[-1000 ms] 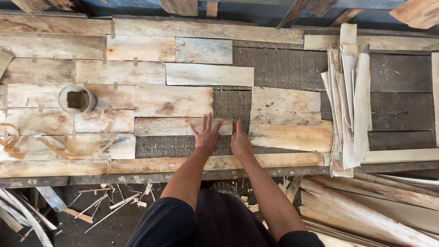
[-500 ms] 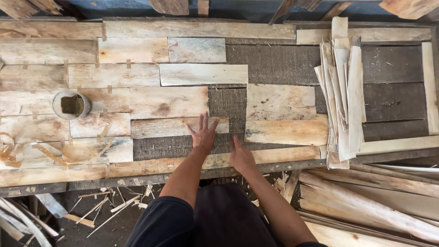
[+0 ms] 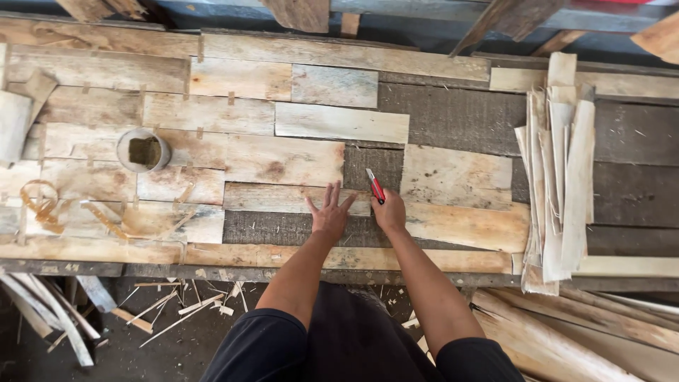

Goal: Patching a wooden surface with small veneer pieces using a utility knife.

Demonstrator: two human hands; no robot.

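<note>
Across wood surface [image 3: 85, 251]: left hand [image 3: 329, 216] flat, fingers spread, on thin, probably brittle veneer strip [image 3: 283, 198]; right hand [image 3: 390, 211] clenched round red cutter [image 3: 375, 186].

No pkgs, labels, signs or screens in view on or around the worktop [image 3: 438, 117].
</note>
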